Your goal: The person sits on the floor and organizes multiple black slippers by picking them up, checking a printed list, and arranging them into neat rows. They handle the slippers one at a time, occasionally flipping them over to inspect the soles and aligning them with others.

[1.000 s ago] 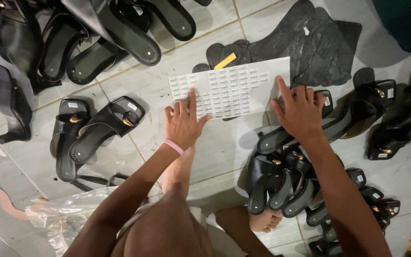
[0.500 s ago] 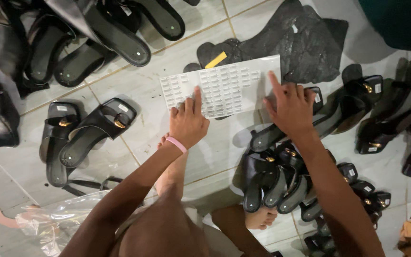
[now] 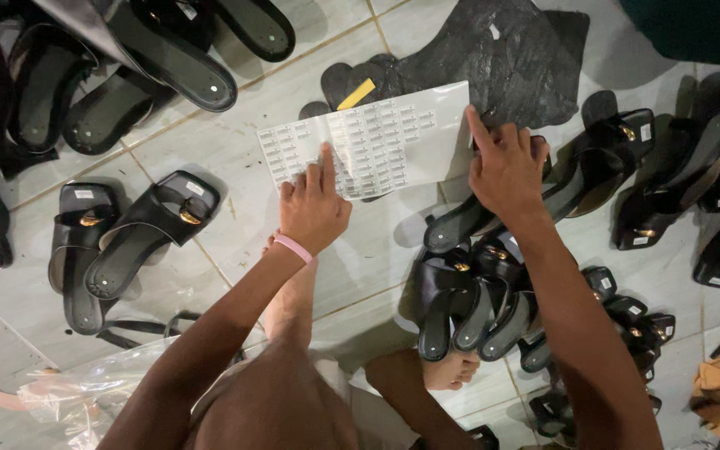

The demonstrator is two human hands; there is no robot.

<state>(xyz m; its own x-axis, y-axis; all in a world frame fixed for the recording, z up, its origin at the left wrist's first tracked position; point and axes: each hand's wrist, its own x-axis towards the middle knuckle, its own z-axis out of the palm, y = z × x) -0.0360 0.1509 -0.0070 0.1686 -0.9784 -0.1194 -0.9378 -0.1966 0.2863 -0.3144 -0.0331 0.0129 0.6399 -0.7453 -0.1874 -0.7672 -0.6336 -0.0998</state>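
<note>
A white sheet of small stickers (image 3: 393, 137) lies on the tiled floor in front of me. My left hand (image 3: 314, 204), with a pink band on the wrist, presses its fingertips on the sheet's lower left part. My right hand (image 3: 506, 167) rests at the sheet's right edge, index finger pointing up along it, over a black sandal. Neither hand grips anything that I can see.
Black sandals lie all around: a pair at the left (image 3: 122, 242), a cluster at the lower right (image 3: 477, 300), more at the top left (image 3: 168, 58) and right (image 3: 668, 183). A black sheet of material (image 3: 502, 58) lies beyond the stickers. Clear plastic (image 3: 85, 392) sits lower left.
The view has drifted a little, so the sheet and both hands sit slightly higher in the picture. My hands stay on the sticker sheet in much the same places.
</note>
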